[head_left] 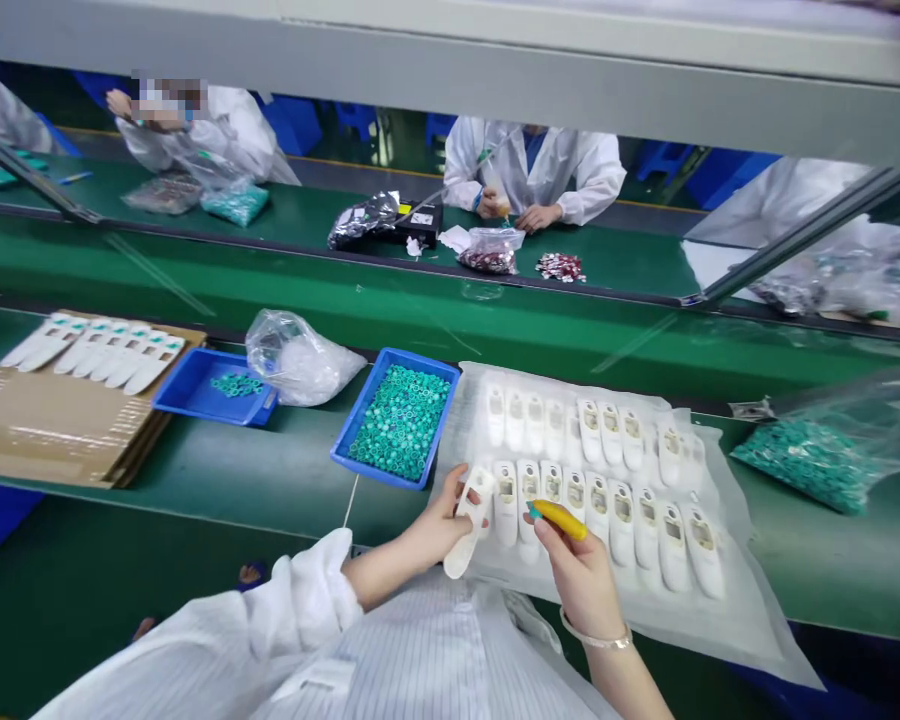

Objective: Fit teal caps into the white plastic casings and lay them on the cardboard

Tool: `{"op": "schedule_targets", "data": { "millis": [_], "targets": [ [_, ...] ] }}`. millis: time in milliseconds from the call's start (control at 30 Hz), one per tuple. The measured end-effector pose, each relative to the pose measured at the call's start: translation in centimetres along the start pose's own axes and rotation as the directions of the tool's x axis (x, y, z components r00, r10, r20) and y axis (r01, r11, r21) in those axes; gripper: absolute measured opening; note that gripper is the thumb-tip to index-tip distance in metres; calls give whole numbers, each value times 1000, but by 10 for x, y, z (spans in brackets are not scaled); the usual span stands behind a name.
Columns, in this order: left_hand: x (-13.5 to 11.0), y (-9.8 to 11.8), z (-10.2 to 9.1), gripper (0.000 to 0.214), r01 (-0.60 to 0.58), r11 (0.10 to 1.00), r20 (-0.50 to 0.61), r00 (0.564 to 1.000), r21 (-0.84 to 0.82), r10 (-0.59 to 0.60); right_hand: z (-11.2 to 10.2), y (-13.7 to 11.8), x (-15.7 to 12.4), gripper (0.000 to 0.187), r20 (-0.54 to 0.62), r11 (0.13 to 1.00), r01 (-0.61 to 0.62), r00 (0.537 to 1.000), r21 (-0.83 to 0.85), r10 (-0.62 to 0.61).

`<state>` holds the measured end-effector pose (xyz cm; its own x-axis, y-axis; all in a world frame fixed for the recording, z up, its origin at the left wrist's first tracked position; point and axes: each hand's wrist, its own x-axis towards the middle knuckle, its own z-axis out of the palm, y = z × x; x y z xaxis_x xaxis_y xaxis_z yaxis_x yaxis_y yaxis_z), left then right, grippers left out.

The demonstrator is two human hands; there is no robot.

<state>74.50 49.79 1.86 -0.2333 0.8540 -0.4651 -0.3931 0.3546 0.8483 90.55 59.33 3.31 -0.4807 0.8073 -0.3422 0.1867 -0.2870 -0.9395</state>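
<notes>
My left hand [439,525] is closed on a white plastic housing [465,545], long and rounded, with cut-out windows in its upper part. In my right hand [581,580] is a yellow pen-like tool [562,517]; a small teal piece [534,510] shows at its left tip. The tool is to the right of the held housing, apart from it, and over a row of similar white housings [620,520] lying on a white sheet [720,630]. Left of the sheet, a blue tray [340,452] holds a heap of small teal rings [401,420].
A second blue tray [187,400] holds a few teal rings. A clear plastic bag [300,360] lies between the trays. White housings with teal parts [112,350] rest on stacked cardboard [52,430]. At right lies a bag of teal parts [810,460]. Co-workers sit across the bench.
</notes>
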Motion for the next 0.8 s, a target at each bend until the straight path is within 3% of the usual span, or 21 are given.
{"op": "schedule_targets", "data": {
  "millis": [100,233,300,433,500,700,800],
  "targets": [
    [-21,33,4,74,24,971,94,996,-239,-2,15,-21,0,24,42,974,218,976,-57,-216],
    [-39,64,3,60,-42,959,108,991,-280,75,39,-47,-2,23,96,890,439,898,-126,-429],
    [-46,74,1,51,-67,963,102,990,-260,97,48,-56,-2,23,138,804,544,839,-241,-527],
    [-55,86,-5,37,-21,970,133,990,-243,55,64,-71,1,25,310,534,738,665,-412,-680],
    [-59,89,-9,31,-22,966,118,991,-258,55,70,-75,2,27,350,455,780,608,-429,-712],
    [-64,90,-22,29,-154,956,40,985,-249,169,87,-76,1,29,405,298,828,506,-474,-761],
    [-65,88,-28,28,-198,964,19,979,-175,204,94,-73,-1,29,405,265,818,501,-511,-765]
  ]
}}
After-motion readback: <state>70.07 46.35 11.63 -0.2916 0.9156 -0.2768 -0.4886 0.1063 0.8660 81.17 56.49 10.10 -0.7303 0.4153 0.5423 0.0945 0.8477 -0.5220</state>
